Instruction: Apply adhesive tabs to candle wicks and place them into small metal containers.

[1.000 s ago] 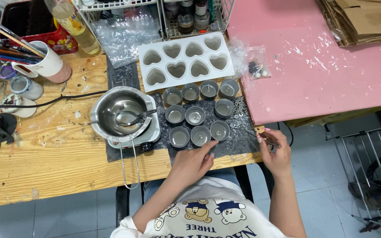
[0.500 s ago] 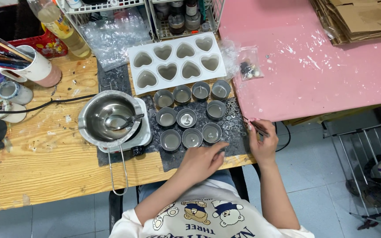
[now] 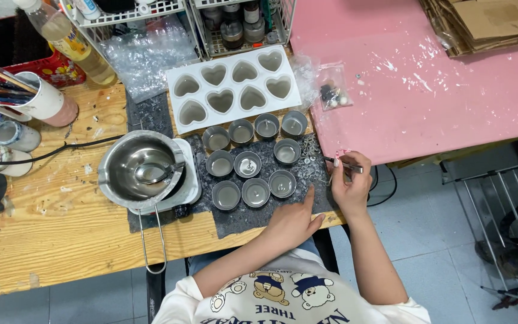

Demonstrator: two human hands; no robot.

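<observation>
A wooden workbench (image 3: 49, 240) fills nine o'clock, a pink tabletop (image 3: 427, 90) sits at two o'clock, and grey floor tiles (image 3: 439, 252) spread toward five o'clock.

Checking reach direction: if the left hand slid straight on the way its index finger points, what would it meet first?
Probably the nearest small metal cup, just beyond the left hand fingertip on the dark mat; height above the mat is unclear.
</observation>
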